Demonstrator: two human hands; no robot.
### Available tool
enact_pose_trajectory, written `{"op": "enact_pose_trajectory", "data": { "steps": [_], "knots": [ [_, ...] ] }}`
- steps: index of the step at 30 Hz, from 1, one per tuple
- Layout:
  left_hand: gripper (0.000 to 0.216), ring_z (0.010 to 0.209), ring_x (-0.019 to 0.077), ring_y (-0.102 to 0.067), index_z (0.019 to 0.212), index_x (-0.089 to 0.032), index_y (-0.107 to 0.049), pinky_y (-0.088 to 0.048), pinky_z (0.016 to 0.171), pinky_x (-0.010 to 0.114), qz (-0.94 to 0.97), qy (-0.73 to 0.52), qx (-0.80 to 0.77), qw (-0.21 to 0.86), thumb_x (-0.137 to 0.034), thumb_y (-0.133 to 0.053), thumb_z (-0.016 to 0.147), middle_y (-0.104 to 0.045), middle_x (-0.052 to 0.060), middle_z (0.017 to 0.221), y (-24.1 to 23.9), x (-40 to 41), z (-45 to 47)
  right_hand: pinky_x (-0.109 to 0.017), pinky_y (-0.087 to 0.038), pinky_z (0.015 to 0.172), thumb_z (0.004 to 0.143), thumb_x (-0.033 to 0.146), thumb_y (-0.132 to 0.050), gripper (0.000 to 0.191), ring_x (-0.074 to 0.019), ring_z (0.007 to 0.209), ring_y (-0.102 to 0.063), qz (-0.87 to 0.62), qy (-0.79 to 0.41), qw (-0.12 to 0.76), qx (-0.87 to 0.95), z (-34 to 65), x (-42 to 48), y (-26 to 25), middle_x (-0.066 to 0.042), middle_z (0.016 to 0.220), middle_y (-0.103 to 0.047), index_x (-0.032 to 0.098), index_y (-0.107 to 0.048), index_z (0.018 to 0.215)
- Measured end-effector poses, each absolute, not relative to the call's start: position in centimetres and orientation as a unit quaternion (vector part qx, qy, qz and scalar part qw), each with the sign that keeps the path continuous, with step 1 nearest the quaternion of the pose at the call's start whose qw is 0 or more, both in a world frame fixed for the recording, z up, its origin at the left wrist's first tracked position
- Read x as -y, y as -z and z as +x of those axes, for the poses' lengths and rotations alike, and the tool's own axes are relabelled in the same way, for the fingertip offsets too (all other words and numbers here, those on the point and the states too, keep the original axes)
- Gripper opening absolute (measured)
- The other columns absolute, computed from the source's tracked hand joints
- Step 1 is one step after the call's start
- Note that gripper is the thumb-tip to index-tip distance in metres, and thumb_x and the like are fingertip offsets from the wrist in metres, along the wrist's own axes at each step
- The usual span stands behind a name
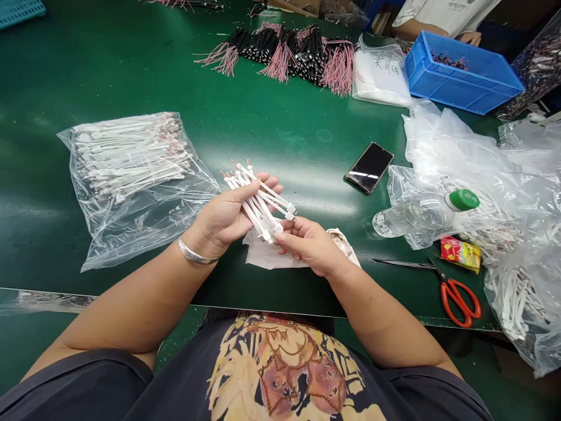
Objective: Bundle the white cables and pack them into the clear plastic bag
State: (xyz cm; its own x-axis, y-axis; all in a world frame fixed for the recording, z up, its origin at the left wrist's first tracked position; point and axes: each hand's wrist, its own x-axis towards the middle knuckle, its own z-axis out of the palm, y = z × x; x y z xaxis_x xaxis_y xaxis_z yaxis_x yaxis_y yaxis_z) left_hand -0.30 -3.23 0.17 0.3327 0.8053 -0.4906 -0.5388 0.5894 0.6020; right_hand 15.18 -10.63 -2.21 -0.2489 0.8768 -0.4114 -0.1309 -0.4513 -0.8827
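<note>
A bunch of short white cables [259, 206] with reddish wire ends and small plugs lies across my left hand [232, 211], the thumb closed over it. At the plug end, my right hand [304, 241] pinches the cables between thumb and fingers. Below my hands a white cloth [263, 255] rests on the green table, partly covered by the right hand. To the left is a clear plastic bag [131, 222] with many similar white cables [131, 153] stacked inside.
A phone [370, 167], a clear bottle [412, 215] with a green cap, red-handled scissors [456, 298] and a small red-yellow packet [460, 254] lie at right, beside bags of cables [519, 298]. Black-and-pink wire bundles [284, 52] and a blue bin [464, 76] stand far back, near another person [442, 17].
</note>
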Motion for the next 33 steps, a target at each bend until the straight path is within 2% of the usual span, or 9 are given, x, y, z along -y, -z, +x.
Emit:
{"op": "enact_pose_trajectory", "data": {
  "steps": [5,14,20,23,26,29,31,33],
  "knots": [
    [0.019,0.097,0.0196,-0.066,0.097,-0.013,-0.063,-0.053,0.088,0.036,0.155,-0.423,-0.412,0.792,-0.009,-0.049,0.085,-0.070,0.008,0.095,-0.76,3.33,-0.06,-0.016,-0.034,0.042,0.079,0.045,-0.062,0.029,-0.0087,0.060,-0.059,-0.514,-0.679,0.364,0.376,15.33,10.58,2.45,-0.003,0.077,-0.065,0.016,-0.061,0.081],
    [0.018,0.093,0.0178,-0.067,0.091,-0.014,-0.063,-0.054,0.085,0.033,0.166,-0.421,-0.409,0.792,-0.010,-0.046,0.088,-0.070,0.007,0.094,-0.73,3.13,-0.17,-0.016,-0.036,0.043,0.081,0.051,-0.058,0.035,-0.0086,0.057,-0.059,-0.507,-0.688,0.369,0.365,15.31,10.51,2.43,-0.003,0.070,-0.064,0.015,-0.060,0.081],
    [0.017,0.093,0.0179,-0.067,0.092,-0.013,-0.063,-0.053,0.089,0.035,0.169,-0.419,-0.399,0.798,-0.010,-0.047,0.088,-0.070,0.008,0.095,-0.68,3.05,-0.36,-0.018,-0.035,0.045,0.082,0.052,-0.056,0.036,-0.0085,0.058,-0.056,-0.518,-0.662,0.383,0.382,15.40,10.55,2.73,-0.001,0.070,-0.062,0.017,-0.059,0.080],
    [0.017,0.096,0.0179,-0.066,0.094,-0.014,-0.063,-0.050,0.094,0.036,0.163,-0.422,-0.388,0.803,-0.010,-0.048,0.087,-0.070,0.008,0.099,-0.53,3.01,-0.45,-0.018,-0.039,0.050,0.080,0.050,-0.059,0.033,-0.0097,0.068,-0.056,-0.535,-0.617,0.401,0.414,15.30,10.72,2.58,-0.001,0.079,-0.063,0.017,-0.060,0.082],
    [0.016,0.099,0.0189,-0.065,0.093,-0.014,-0.062,-0.049,0.097,0.039,0.158,-0.425,-0.380,0.807,-0.010,-0.048,0.087,-0.070,0.008,0.101,-0.37,2.97,-0.49,-0.019,-0.045,0.054,0.078,0.045,-0.064,0.033,-0.0118,0.078,-0.058,-0.517,-0.642,0.368,0.430,15.11,10.96,2.43,-0.003,0.094,-0.064,0.020,-0.061,0.099],
    [0.014,0.101,0.0199,-0.065,0.091,-0.014,-0.062,-0.048,0.098,0.041,0.155,-0.429,-0.381,0.804,-0.011,-0.049,0.087,-0.070,0.008,0.101,-0.25,2.93,-0.52,-0.020,-0.047,0.050,0.077,0.042,-0.066,0.036,-0.0111,0.067,-0.059,-0.491,-0.694,0.322,0.416,15.03,11.09,2.39,-0.002,0.082,-0.064,0.018,-0.061,0.104],
    [0.014,0.102,0.0201,-0.064,0.091,-0.015,-0.062,-0.048,0.098,0.040,0.156,-0.433,-0.382,0.801,-0.011,-0.050,0.086,-0.070,0.008,0.101,-0.18,2.88,-0.56,-0.019,-0.047,0.049,0.073,0.037,-0.070,0.033,-0.0099,0.061,-0.059,-0.491,-0.699,0.328,0.402,15.10,11.05,2.34,0.000,0.072,-0.063,0.016,-0.062,0.098],
    [0.015,0.102,0.0200,-0.064,0.092,-0.014,-0.062,-0.048,0.098,0.040,0.158,-0.437,-0.384,0.798,-0.011,-0.049,0.087,-0.070,0.008,0.102,-0.11,2.82,-0.61,-0.018,-0.047,0.051,0.071,0.033,-0.072,0.028,-0.0100,0.064,-0.062,-0.492,-0.701,0.342,0.386,15.27,10.94,2.23,0.000,0.073,-0.065,0.016,-0.063,0.091]
  ]
}}
